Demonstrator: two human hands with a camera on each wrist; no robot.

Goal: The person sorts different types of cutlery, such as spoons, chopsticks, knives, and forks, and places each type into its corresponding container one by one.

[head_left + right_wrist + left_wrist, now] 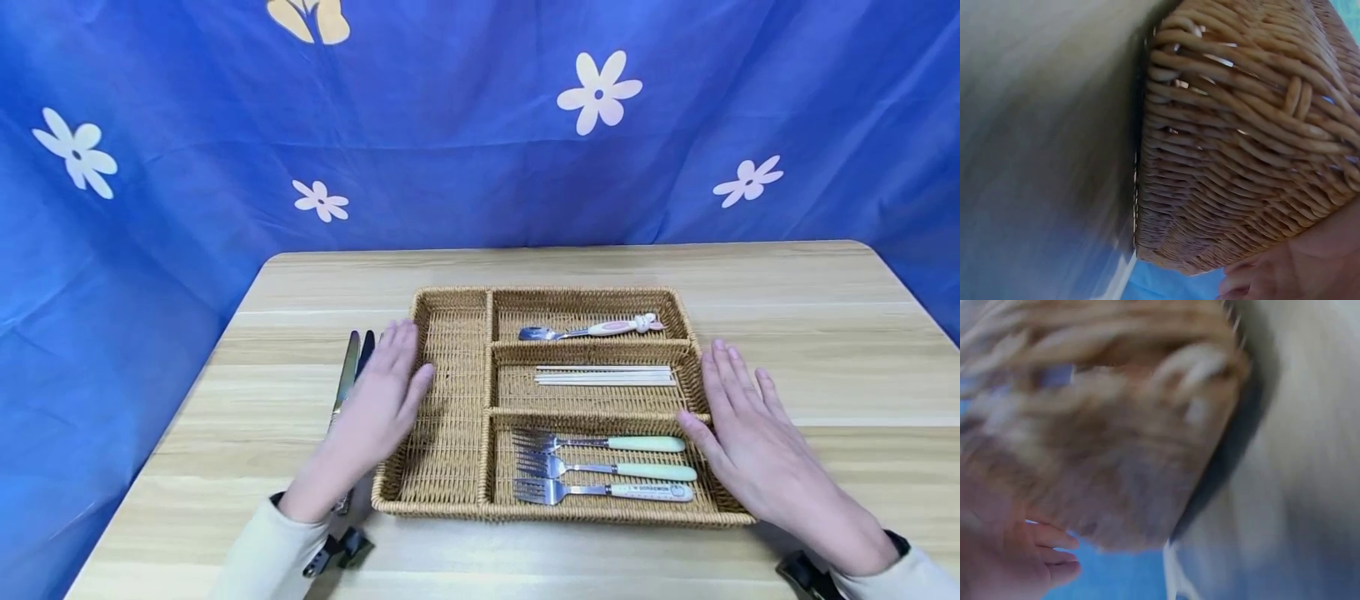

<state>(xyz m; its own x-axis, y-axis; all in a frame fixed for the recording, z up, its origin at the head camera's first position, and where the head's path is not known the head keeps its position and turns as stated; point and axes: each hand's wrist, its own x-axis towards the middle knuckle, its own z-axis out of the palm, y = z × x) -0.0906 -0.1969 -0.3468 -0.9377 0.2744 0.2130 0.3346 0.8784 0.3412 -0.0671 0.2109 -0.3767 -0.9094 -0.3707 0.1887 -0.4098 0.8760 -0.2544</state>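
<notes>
A woven cutlery basket (480,505) with several compartments sits on the table. Against its left side lies my left hand (378,400), fingers straight, thumb near the rim. My right hand (757,450) rests along the right side with straight fingers, its thumb over the rim. The back compartment holds a rabbit-handled spoon (600,329); the middle one holds white chopsticks (604,377). In the front one lie three forks (577,468), two with green handles and one with a white handle. The left wrist view is blurred; the right wrist view shows the basket's wicker wall (1229,156).
Table knives (347,375) lie left of the basket, partly hidden under my left hand and forearm; how many cannot be told. The wooden table (840,333) extends on both sides. A blue flowered cloth (465,125) hangs behind it.
</notes>
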